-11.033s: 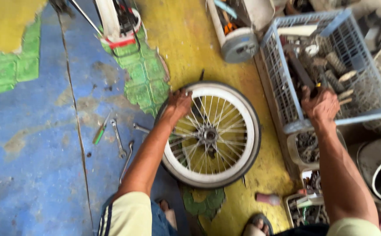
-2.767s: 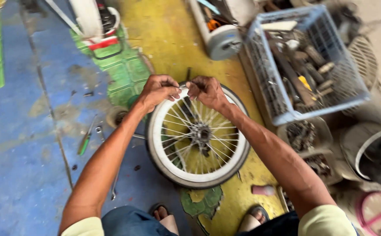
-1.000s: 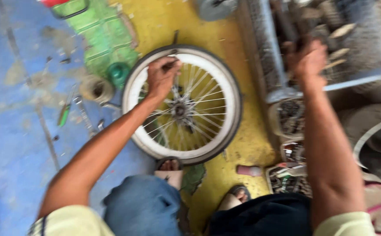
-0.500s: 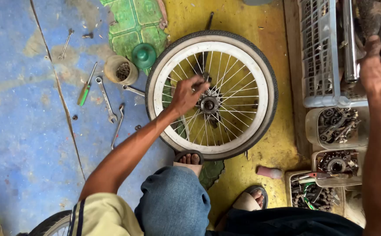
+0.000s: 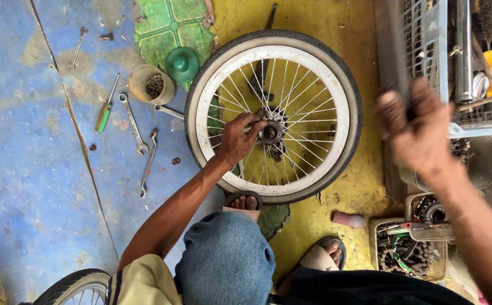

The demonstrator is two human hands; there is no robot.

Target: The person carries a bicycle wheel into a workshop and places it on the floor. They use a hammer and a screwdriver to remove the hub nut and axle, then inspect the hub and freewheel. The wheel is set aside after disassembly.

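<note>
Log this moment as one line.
left hand on wheel hub | right hand raised, gripping blurred dark tool | wheel flat on floor

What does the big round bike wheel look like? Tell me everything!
The wheel lies flat on the yellow and blue floor. It has a white rim, a dark tyre, thin silvery spokes and a metal hub in the middle. The left hand rests on the spokes, fingers at the hub. A sandalled foot touches its near edge.

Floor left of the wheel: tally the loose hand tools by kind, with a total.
Wrenches: 4
Green-handled screwdriver: 1
Total: 5
The left hand rests on the spokes by the hub; the right hand grips a blurred dark tool.
</note>
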